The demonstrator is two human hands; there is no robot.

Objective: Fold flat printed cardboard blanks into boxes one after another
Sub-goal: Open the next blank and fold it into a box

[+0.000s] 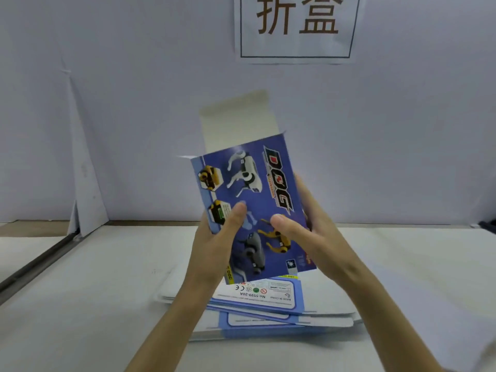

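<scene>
I hold a blue printed cardboard blank [257, 183] with robot dog pictures and the word DOG upright above the table, tilted a little to the left. Its plain white top flap [236, 119] stands up behind the printed face. My left hand [217, 237] grips the blank's lower left edge with the thumb on the front. At the lower right edge my right hand [308, 232] grips it, thumb across the printed face. Below my hands a stack of flat blanks [268, 304] lies on the table, blue and white panels showing.
The white table [80, 304] runs out to both sides of the stack. A white wall [134, 103] rises behind it, with a paper sign [295, 28] bearing two large characters. A dark rail [35, 267] runs along the table's left edge.
</scene>
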